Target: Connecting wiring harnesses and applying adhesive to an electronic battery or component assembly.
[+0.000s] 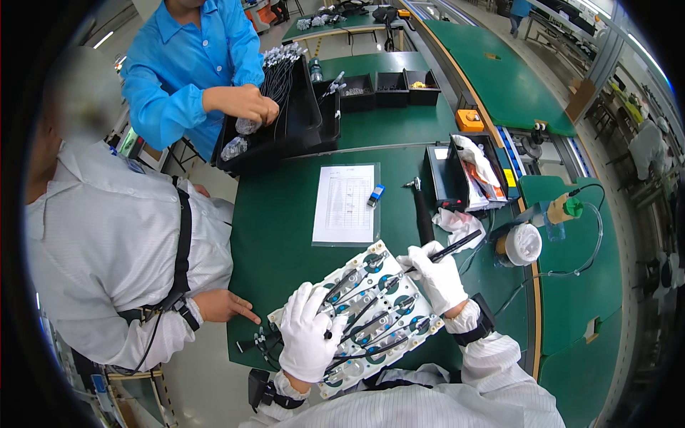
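A white panel [371, 367] lies tilted at the table's near edge. It carries several black cables [385, 341], metal fittings and round blue-green parts. My left hand [308, 339], in a white glove, is on the panel's left side. Its fingers curl in around a black cable, whose dark end shows by the thumb. My right hand [438, 278], also gloved, is above the panel's right far corner. Closed in it is a slim black pen [460, 244], slanting up to the right. More black cable ends [262, 341] hang past the panel's left corner.
Beyond the panel lie a printed sheet [344, 207], a blue clip-like piece [376, 194] and a black-handled tool [422, 214]. Black bins [448, 182] and a white cup [523, 245] stand right. One co-worker's hand [227, 305] touches the table at left; another [242, 103] handles cables.
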Demonstrator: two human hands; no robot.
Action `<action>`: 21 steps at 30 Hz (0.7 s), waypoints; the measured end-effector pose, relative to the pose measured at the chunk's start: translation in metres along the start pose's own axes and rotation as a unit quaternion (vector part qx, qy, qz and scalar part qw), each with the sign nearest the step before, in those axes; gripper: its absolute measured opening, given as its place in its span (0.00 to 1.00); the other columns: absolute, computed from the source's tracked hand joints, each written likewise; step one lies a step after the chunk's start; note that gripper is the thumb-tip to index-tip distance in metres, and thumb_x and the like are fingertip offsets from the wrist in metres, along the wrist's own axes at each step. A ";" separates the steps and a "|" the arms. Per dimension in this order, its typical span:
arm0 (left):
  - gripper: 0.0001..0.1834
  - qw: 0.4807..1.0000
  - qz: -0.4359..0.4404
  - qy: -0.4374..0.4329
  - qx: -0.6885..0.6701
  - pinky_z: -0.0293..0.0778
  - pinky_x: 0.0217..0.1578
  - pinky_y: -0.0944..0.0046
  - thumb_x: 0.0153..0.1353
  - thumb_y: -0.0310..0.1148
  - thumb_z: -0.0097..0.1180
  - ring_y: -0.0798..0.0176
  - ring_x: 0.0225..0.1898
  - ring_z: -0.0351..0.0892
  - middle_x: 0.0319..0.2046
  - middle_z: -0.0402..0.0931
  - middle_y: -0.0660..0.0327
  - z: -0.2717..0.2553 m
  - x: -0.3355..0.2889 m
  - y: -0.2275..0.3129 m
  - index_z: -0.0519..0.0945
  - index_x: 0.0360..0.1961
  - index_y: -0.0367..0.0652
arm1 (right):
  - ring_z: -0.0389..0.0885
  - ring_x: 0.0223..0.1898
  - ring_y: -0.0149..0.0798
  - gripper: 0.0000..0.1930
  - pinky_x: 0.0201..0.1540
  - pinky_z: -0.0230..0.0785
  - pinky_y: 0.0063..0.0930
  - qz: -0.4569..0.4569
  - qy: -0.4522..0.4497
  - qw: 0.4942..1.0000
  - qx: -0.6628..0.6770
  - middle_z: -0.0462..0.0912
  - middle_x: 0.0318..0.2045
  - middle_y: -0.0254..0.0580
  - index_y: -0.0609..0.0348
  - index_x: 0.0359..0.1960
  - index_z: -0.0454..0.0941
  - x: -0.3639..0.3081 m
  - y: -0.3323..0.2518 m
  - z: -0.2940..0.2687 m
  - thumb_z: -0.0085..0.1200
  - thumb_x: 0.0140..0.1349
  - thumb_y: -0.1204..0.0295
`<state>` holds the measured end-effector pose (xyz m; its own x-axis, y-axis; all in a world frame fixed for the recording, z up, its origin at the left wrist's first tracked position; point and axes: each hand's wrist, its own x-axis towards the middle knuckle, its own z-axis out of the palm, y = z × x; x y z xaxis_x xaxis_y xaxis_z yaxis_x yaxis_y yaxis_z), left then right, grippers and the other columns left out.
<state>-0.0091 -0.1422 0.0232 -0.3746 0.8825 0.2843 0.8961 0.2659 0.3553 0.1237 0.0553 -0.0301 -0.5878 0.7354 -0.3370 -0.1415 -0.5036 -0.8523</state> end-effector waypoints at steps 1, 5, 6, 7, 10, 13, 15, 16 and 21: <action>0.15 1.000 0.001 0.011 -0.008 0.63 0.52 0.46 0.45 0.31 0.62 0.39 0.52 0.67 0.47 0.74 0.48 0.001 0.000 0.000 0.71 0.13 0.34 | 0.81 0.34 0.31 0.09 0.35 0.73 0.23 -0.010 -0.003 1.000 -0.011 0.81 0.29 0.40 0.58 0.29 0.70 0.000 0.001 0.000 0.56 0.61 0.68; 0.15 1.000 -0.004 0.005 -0.007 0.63 0.52 0.46 0.45 0.31 0.62 0.39 0.53 0.67 0.47 0.73 0.48 0.000 -0.001 0.001 0.70 0.13 0.35 | 0.81 0.33 0.31 0.09 0.35 0.73 0.23 -0.014 0.007 1.000 -0.018 0.80 0.28 0.39 0.57 0.28 0.69 -0.003 0.001 0.004 0.56 0.60 0.69; 0.15 1.000 0.000 0.005 -0.009 0.63 0.52 0.46 0.45 0.31 0.62 0.39 0.53 0.67 0.47 0.73 0.48 -0.001 -0.001 0.001 0.70 0.13 0.35 | 0.81 0.33 0.31 0.10 0.35 0.73 0.23 -0.017 0.008 1.000 -0.024 0.80 0.28 0.38 0.57 0.27 0.69 -0.004 0.000 0.004 0.57 0.60 0.69; 0.15 1.000 0.000 0.004 -0.009 0.62 0.53 0.46 0.45 0.31 0.62 0.39 0.53 0.67 0.47 0.73 0.48 -0.001 -0.003 0.000 0.71 0.13 0.35 | 0.81 0.33 0.31 0.10 0.35 0.73 0.23 -0.020 0.011 0.999 -0.024 0.80 0.28 0.38 0.57 0.27 0.69 -0.005 0.001 0.004 0.57 0.60 0.69; 0.15 1.000 0.002 0.005 -0.004 0.62 0.53 0.46 0.46 0.31 0.62 0.39 0.54 0.67 0.47 0.73 0.48 -0.002 -0.004 0.003 0.71 0.13 0.35 | 0.81 0.32 0.33 0.10 0.34 0.75 0.26 -0.013 0.010 0.999 0.039 0.78 0.26 0.39 0.57 0.27 0.68 0.000 0.006 -0.003 0.57 0.60 0.71; 0.14 1.000 0.009 0.005 -0.009 0.62 0.53 0.46 0.47 0.31 0.62 0.38 0.53 0.66 0.48 0.73 0.48 0.001 -0.002 0.000 0.71 0.14 0.34 | 0.80 0.30 0.35 0.10 0.35 0.77 0.31 -0.036 0.021 0.995 0.086 0.76 0.24 0.39 0.59 0.26 0.67 0.011 0.010 -0.014 0.56 0.60 0.73; 0.14 1.000 0.002 -0.004 -0.003 0.62 0.53 0.45 0.47 0.30 0.61 0.38 0.53 0.66 0.48 0.72 0.48 0.001 -0.002 0.003 0.70 0.14 0.34 | 0.80 0.30 0.35 0.10 0.35 0.77 0.31 -0.055 0.040 0.992 0.103 0.76 0.24 0.40 0.59 0.25 0.67 0.009 -0.012 -0.010 0.55 0.60 0.73; 0.14 1.000 0.004 0.001 -0.010 0.61 0.52 0.45 0.46 0.29 0.61 0.38 0.54 0.66 0.49 0.72 0.48 0.002 -0.002 0.002 0.69 0.14 0.35 | 0.80 0.30 0.36 0.10 0.35 0.77 0.31 -0.068 0.031 0.992 0.106 0.76 0.24 0.42 0.59 0.24 0.67 0.010 -0.015 -0.014 0.55 0.60 0.74; 0.13 1.000 -0.008 -0.013 0.009 0.60 0.53 0.45 0.47 0.29 0.60 0.38 0.55 0.65 0.50 0.72 0.48 0.002 -0.001 0.002 0.69 0.14 0.36 | 0.81 0.34 0.37 0.10 0.40 0.77 0.31 0.007 0.011 0.998 0.064 0.77 0.28 0.42 0.60 0.26 0.68 -0.017 -0.019 -0.021 0.57 0.59 0.72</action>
<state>-0.0059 -0.1421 0.0222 -0.3821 0.8880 0.2559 0.8947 0.2861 0.3430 0.1531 0.0613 -0.0166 -0.5732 0.7372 -0.3578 -0.2345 -0.5660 -0.7904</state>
